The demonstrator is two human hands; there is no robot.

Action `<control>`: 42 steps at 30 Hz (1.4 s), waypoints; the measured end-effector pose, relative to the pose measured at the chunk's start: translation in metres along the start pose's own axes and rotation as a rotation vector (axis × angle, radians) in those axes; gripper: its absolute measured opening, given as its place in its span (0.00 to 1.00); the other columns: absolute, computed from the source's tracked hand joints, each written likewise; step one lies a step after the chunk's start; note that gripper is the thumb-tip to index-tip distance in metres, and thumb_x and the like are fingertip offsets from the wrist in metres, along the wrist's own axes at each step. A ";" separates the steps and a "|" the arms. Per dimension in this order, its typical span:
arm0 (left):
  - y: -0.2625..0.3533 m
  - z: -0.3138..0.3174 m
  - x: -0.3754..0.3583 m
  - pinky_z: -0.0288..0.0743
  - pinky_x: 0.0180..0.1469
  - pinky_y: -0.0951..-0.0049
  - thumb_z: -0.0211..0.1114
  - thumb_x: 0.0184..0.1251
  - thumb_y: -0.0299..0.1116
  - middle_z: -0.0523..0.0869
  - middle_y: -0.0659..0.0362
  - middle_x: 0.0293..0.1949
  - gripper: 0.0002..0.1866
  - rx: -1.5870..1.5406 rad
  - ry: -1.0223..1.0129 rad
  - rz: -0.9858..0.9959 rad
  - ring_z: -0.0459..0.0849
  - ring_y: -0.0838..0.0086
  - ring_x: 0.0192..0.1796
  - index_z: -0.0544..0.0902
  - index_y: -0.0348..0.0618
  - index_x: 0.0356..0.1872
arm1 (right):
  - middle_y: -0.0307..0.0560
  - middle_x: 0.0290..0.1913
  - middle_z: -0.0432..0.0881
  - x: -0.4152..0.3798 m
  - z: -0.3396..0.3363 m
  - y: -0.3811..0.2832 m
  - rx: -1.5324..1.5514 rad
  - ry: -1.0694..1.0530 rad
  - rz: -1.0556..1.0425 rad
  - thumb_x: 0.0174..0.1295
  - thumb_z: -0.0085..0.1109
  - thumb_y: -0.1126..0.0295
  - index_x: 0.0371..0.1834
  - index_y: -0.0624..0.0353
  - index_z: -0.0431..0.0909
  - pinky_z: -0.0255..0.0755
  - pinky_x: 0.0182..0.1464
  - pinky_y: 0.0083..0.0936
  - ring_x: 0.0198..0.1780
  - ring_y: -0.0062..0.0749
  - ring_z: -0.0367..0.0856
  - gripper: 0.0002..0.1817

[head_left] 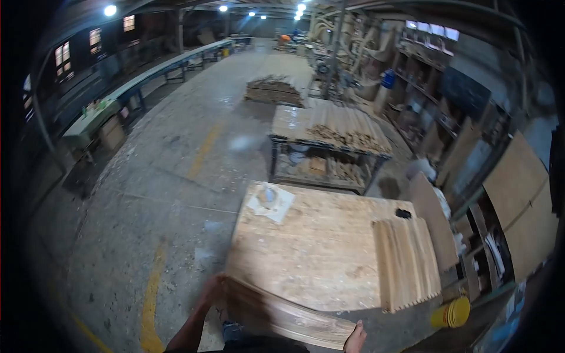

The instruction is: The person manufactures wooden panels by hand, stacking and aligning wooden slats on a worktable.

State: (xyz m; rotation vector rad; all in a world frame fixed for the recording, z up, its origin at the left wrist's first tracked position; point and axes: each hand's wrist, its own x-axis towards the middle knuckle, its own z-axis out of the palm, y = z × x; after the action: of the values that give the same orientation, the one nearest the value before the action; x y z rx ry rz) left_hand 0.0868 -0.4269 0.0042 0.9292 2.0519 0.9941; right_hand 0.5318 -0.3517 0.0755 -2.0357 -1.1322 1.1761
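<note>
A long wooden board (294,319) with visible grain spans the space between my two hands, along the near edge of a pale worktable (312,247). My left hand (214,290) grips the board's left end, its fingers dim and partly blurred. My right hand (355,338) is closed on the board's right end, thumb pointing up. Several similar wooden strips (406,265) lie side by side on the worktable's right part. On its far left corner a container (268,195) stands on a white sheet (281,207).
Behind the worktable stands a second table (288,120) with wood pieces. A wood stack (272,91) lies on the floor beyond. A yellow bucket (452,313) is at the lower right, near leaning panels (432,220). A long bench (147,76) runs along the left.
</note>
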 end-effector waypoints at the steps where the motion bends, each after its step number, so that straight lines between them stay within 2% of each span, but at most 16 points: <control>1: -0.017 -0.030 -0.011 0.71 0.51 0.57 0.51 0.64 0.38 0.81 0.41 0.44 0.17 -0.006 0.066 -0.055 0.80 0.52 0.50 0.81 0.42 0.46 | 0.64 0.51 0.80 -0.004 0.027 -0.011 -0.013 -0.026 -0.024 0.70 0.38 0.49 0.51 0.74 0.76 0.65 0.60 0.35 0.55 0.46 0.76 0.32; 4: -0.102 -0.112 -0.032 0.72 0.47 0.57 0.47 0.67 0.44 0.82 0.40 0.40 0.20 -0.131 0.264 -0.284 0.81 0.53 0.48 0.81 0.40 0.44 | 0.67 0.48 0.80 -0.026 0.133 -0.060 -0.221 -0.092 -0.220 0.69 0.39 0.48 0.49 0.74 0.77 0.67 0.58 0.37 0.56 0.49 0.76 0.33; 8: -0.201 -0.200 -0.017 0.71 0.41 0.59 0.41 0.72 0.41 0.82 0.43 0.30 0.22 0.558 0.649 -0.222 0.81 0.55 0.36 0.79 0.32 0.37 | 0.69 0.41 0.82 -0.031 0.282 -0.076 -0.172 -0.391 -0.278 0.68 0.39 0.47 0.48 0.75 0.77 0.71 0.51 0.40 0.48 0.55 0.80 0.34; 9: -0.178 -0.228 -0.015 0.71 0.41 0.59 0.41 0.72 0.41 0.82 0.43 0.30 0.22 0.537 0.659 -0.229 0.81 0.55 0.36 0.79 0.32 0.37 | 0.68 0.42 0.82 -0.046 0.315 -0.095 -0.255 -0.332 -0.294 0.68 0.40 0.48 0.46 0.75 0.78 0.71 0.50 0.37 0.47 0.51 0.80 0.33; 11: -0.108 -0.319 -0.030 0.76 0.31 0.69 0.50 0.72 0.49 0.83 0.58 0.26 0.23 -0.393 0.477 -0.382 0.82 0.68 0.28 0.83 0.39 0.36 | 0.63 0.45 0.82 -0.053 0.374 -0.118 -0.098 -0.485 -0.265 0.69 0.41 0.49 0.48 0.69 0.79 0.70 0.52 0.34 0.49 0.44 0.79 0.30; 13: -0.218 -0.352 0.005 0.73 0.26 0.70 0.46 0.73 0.52 0.80 0.61 0.23 0.25 -0.239 0.476 -0.444 0.77 0.71 0.23 0.82 0.40 0.35 | 0.58 0.47 0.82 -0.059 0.430 -0.137 -0.041 -0.600 -0.099 0.69 0.42 0.50 0.55 0.62 0.78 0.66 0.58 0.33 0.52 0.42 0.77 0.28; 14: -0.224 -0.379 0.015 0.70 0.21 0.71 0.42 0.73 0.55 0.76 0.64 0.20 0.27 -0.108 0.453 -0.500 0.73 0.75 0.18 0.80 0.41 0.35 | 0.61 0.33 0.83 -0.082 0.451 -0.178 -0.246 -0.400 -0.212 0.65 0.40 0.44 0.36 0.73 0.80 0.70 0.48 0.35 0.40 0.42 0.80 0.35; 15: -0.226 -0.385 0.032 0.69 0.37 0.62 0.42 0.73 0.41 0.80 0.46 0.25 0.23 -0.113 0.694 -0.227 0.77 0.64 0.31 0.77 0.31 0.32 | 0.67 0.32 0.82 -0.081 0.472 -0.190 -0.189 -0.463 -0.183 0.65 0.41 0.45 0.35 0.73 0.79 0.69 0.49 0.36 0.43 0.44 0.81 0.34; 18: -0.234 -0.428 0.082 0.67 0.35 0.65 0.43 0.73 0.41 0.78 0.51 0.23 0.22 -0.148 0.659 -0.180 0.73 0.71 0.30 0.77 0.32 0.29 | 0.68 0.32 0.81 -0.059 0.526 -0.212 -0.247 -0.457 -0.276 0.66 0.42 0.49 0.36 0.72 0.79 0.70 0.47 0.35 0.41 0.45 0.82 0.30; 19: -0.236 -0.436 0.103 0.67 0.36 0.67 0.45 0.72 0.40 0.78 0.55 0.23 0.22 -0.327 0.676 -0.235 0.74 0.72 0.31 0.77 0.32 0.27 | 0.65 0.21 0.76 -0.056 0.543 -0.223 -0.205 -0.393 -0.368 0.66 0.42 0.45 0.24 0.67 0.77 0.70 0.40 0.42 0.31 0.51 0.80 0.32; 24: -0.218 -0.485 0.239 0.67 0.36 0.67 0.45 0.69 0.43 0.76 0.58 0.23 0.23 -0.305 0.636 -0.250 0.72 0.73 0.31 0.76 0.33 0.25 | 0.66 0.26 0.79 -0.036 0.606 -0.322 -0.232 -0.317 -0.318 0.66 0.41 0.46 0.25 0.66 0.79 0.70 0.43 0.44 0.36 0.57 0.81 0.31; 27: -0.218 -0.503 0.333 0.73 0.24 0.69 0.42 0.72 0.58 0.78 0.62 0.20 0.29 -0.472 0.394 -0.221 0.72 0.75 0.19 0.79 0.40 0.43 | 0.64 0.25 0.79 0.019 0.662 -0.350 -0.261 -0.251 -0.304 0.65 0.41 0.44 0.24 0.65 0.79 0.70 0.44 0.44 0.36 0.55 0.81 0.32; 29: -0.181 -0.519 0.410 0.79 0.39 0.53 0.43 0.68 0.65 0.79 0.55 0.20 0.34 -0.216 0.543 -0.081 0.81 0.71 0.29 0.81 0.42 0.43 | 0.65 0.26 0.80 0.066 0.706 -0.388 -0.284 -0.191 -0.343 0.64 0.40 0.43 0.25 0.66 0.80 0.70 0.45 0.44 0.38 0.56 0.81 0.34; 32: -0.184 -0.547 0.508 0.66 0.36 0.66 0.44 0.69 0.46 0.76 0.59 0.23 0.24 -0.321 0.607 -0.250 0.72 0.73 0.31 0.75 0.33 0.25 | 0.67 0.30 0.80 0.090 0.737 -0.501 -0.257 -0.291 -0.274 0.64 0.40 0.42 0.29 0.66 0.81 0.70 0.47 0.43 0.41 0.58 0.81 0.33; 37: -0.111 -0.582 0.644 0.63 0.30 0.67 0.43 0.70 0.50 0.71 0.63 0.20 0.26 -0.405 0.608 -0.277 0.68 0.76 0.25 0.72 0.40 0.19 | 0.66 0.36 0.81 0.162 0.825 -0.628 -0.341 -0.254 -0.333 0.64 0.39 0.42 0.36 0.62 0.82 0.70 0.50 0.42 0.46 0.58 0.80 0.32; 42: -0.123 -0.630 0.863 0.60 0.28 0.68 0.45 0.70 0.48 0.69 0.64 0.19 0.24 -0.356 0.556 -0.346 0.68 0.77 0.25 0.70 0.43 0.18 | 0.60 0.32 0.82 0.285 0.980 -0.710 -0.305 -0.259 -0.290 0.64 0.40 0.44 0.33 0.62 0.81 0.70 0.46 0.40 0.40 0.56 0.81 0.31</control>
State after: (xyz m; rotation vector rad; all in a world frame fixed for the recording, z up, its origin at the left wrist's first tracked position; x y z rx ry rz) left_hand -0.9037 -0.0090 -0.0089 0.1027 2.2541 1.4670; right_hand -0.5332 0.2869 0.0176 -1.8778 -1.7622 1.1977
